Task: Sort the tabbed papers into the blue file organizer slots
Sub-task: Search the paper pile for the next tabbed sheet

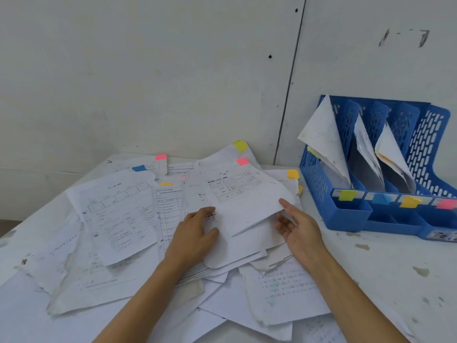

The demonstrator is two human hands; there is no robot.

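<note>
A loose heap of printed papers with coloured tabs covers the table. On top lies a sheet with a pink tab, its near right edge lifted. My right hand pinches that edge, thumb on top and fingers beneath. My left hand rests flat on the pile beside the sheet's left edge. The blue file organizer stands at the right against the wall. Its front labels run green, blue, yellow and pink. Papers stand in the three left slots.
Other tabs show in the heap: yellow-green, orange, blue, pink, yellow. A white wall backs the table. Bare stained tabletop lies in front of the organizer.
</note>
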